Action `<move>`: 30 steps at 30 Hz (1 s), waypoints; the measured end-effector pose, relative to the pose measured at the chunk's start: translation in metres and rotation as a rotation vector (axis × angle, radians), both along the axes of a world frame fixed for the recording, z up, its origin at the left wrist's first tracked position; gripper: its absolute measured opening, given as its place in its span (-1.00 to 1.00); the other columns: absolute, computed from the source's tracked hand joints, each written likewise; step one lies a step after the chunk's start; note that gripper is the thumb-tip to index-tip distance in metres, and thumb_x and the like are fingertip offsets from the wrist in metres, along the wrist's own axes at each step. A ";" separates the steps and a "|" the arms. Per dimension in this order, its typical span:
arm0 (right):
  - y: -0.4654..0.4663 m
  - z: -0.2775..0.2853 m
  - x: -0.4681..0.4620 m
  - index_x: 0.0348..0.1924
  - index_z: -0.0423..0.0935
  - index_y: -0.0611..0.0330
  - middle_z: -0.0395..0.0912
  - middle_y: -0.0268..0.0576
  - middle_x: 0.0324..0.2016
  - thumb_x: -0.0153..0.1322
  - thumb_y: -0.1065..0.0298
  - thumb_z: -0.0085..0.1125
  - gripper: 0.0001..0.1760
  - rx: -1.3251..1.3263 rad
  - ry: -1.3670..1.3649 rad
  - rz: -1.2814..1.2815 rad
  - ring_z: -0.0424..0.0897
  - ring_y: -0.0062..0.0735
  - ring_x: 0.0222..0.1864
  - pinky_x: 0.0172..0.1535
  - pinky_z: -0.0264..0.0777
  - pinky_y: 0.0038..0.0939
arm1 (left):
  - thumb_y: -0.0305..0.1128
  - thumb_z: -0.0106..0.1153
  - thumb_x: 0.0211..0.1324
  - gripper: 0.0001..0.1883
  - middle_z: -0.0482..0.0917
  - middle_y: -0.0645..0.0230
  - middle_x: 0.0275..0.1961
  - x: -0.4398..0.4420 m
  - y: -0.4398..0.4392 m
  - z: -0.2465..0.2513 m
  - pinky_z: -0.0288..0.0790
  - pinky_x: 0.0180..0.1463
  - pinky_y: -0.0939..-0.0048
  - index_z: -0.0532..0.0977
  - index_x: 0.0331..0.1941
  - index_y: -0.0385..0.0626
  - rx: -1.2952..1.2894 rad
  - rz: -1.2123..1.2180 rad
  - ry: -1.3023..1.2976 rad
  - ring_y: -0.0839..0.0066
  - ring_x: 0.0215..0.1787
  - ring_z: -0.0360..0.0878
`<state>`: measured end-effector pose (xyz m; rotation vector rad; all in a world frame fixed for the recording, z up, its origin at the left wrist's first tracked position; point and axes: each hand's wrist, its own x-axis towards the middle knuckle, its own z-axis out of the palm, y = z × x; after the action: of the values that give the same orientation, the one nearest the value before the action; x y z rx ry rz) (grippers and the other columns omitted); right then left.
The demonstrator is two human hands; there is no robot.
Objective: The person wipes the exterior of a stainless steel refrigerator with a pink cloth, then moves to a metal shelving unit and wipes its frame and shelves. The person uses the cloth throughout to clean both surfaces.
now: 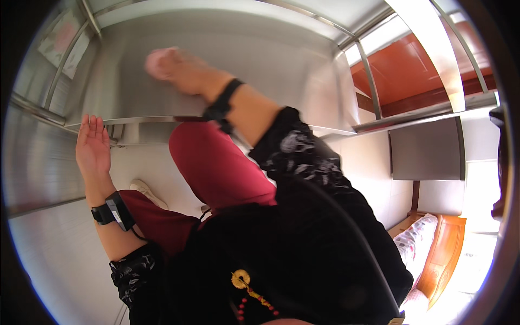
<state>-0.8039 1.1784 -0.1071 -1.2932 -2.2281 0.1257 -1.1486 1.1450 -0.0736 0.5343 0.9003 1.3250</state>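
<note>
My right hand (187,73), blurred by motion, grips a small pink thing (157,64), perhaps a cloth or sponge. It is over the far left part of a stainless-steel shelf (260,53); whether the pink thing presses on the metal is hard to tell. A black strap (223,101) circles that wrist. At the left, my left hand (93,146) is palm up with fingers extended and nothing in it. Its fingertips are by the shelf's front left corner. A black strapped device (120,210) sits on the left forearm.
Metal rails (57,77) border the shelf at the left, back and right. A floral cloth (65,40) lies beyond the left rail. Reddish-brown wooden furniture (410,73) stands at the right. My knee (211,162) is close to the shelf's front edge (154,119).
</note>
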 end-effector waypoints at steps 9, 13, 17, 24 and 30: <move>-0.172 -0.029 0.368 0.44 0.32 0.04 0.14 0.13 0.44 0.51 0.40 -0.10 -0.41 -0.143 -0.783 -0.627 0.15 0.27 0.45 0.46 0.18 0.00 | -0.27 0.03 0.50 -0.61 0.62 0.49 0.14 -0.008 -0.001 -0.004 0.33 0.27 0.43 0.45 0.32 -0.05 -0.006 0.051 0.057 0.54 0.27 0.52; -0.197 -0.016 0.429 0.43 0.20 0.07 0.25 0.22 0.40 0.52 0.17 0.09 -0.36 -0.207 -0.110 -1.195 0.29 0.29 0.41 0.42 0.23 0.04 | -0.27 0.03 0.51 -0.63 0.62 0.49 0.14 -0.007 -0.002 -0.004 0.34 0.26 0.44 0.47 0.30 -0.04 -0.001 0.005 0.032 0.56 0.26 0.52; -0.165 0.013 0.438 0.29 0.40 0.01 0.43 0.00 0.34 0.49 0.14 0.17 -0.48 -0.625 0.033 -1.424 0.40 -0.04 0.42 0.40 0.30 -0.16 | -0.26 0.06 0.50 -0.64 0.62 0.51 0.12 -0.004 -0.006 -0.005 0.34 0.26 0.44 0.48 0.28 -0.02 0.003 -0.012 0.080 0.56 0.26 0.52; -0.050 0.001 0.348 0.16 0.65 0.02 0.50 0.07 0.24 0.38 0.15 0.22 -0.51 -0.200 -0.510 -1.203 0.47 0.21 0.28 0.18 0.41 0.27 | -0.24 0.10 0.48 -0.63 0.60 0.52 0.15 0.013 -0.007 0.005 0.33 0.26 0.45 0.49 0.28 0.01 -0.040 -0.022 0.137 0.57 0.27 0.51; 0.047 -0.024 0.138 0.18 0.58 0.15 0.41 0.18 0.22 0.40 0.17 0.11 -0.49 0.305 -0.828 -0.895 0.37 0.28 0.17 0.06 0.34 0.20 | -0.23 0.12 0.46 -0.61 0.60 0.52 0.15 0.022 -0.005 0.003 0.33 0.25 0.45 0.48 0.28 0.01 -0.057 -0.014 0.145 0.56 0.27 0.51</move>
<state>-0.6659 1.2251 -0.1313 -2.2606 -1.8445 -1.2104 -1.1266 1.1395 -0.0705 0.5968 1.0487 1.2562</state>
